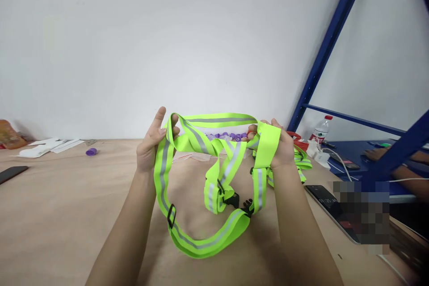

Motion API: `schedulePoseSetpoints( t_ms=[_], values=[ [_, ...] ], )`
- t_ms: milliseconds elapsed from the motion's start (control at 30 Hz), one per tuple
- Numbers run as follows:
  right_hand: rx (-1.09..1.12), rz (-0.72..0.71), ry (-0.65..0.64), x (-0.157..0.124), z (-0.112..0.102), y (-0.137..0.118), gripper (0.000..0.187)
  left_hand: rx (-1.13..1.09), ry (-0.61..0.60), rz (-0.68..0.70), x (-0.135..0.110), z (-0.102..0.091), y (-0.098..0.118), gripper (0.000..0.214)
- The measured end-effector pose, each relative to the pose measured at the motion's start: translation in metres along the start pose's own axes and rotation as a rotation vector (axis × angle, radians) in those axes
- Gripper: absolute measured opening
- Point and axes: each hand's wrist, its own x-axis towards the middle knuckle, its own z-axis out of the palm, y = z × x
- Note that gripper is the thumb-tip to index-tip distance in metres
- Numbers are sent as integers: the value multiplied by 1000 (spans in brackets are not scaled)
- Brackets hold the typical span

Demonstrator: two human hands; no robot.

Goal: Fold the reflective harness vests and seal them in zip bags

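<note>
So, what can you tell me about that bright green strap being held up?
The bright green strap looks like flat fabric webbing with a silvery stripe along its middle. It has a black slider and black, plastic-looking buckle pieces, apparently unfastened. It hangs in twisted loops between the left hand and right hand, which hold its upper part over the tan tabletop. Whether the lowest loop touches it is unclear.

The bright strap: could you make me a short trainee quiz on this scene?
1. True or false: only the left grip holds the yellow-green strap.
2. What colour is the cap on the clear bottle at the right?
3. In the picture, where is the lone purple piece: A) left of the strap, B) right of it, C) inside its loop?

Key: 1. False, the right grip holds it too; 2. Red; 3. A.
</note>
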Motion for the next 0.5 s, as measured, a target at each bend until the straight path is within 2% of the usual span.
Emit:
schedulePoseSetpoints(
  t_ms=[133,233,300,400,500],
  values=[
    [-39,59,-87,-3,5,0,45,28,14,44,-1,6,0,47],
    [-147,136,-151,-6,7,0,36,60,50,78,-2,7,1,44],
    [-230,178,-122,-6,9,3,32,81,58,98,-3,7,4,42],
    [-331,198,-61,-3,8,10,38,126,35,142,-5,10,9,40],
    [-448,227,-120,0,4,17,49,197,65,202,-7,12,17,40]
  ],
)
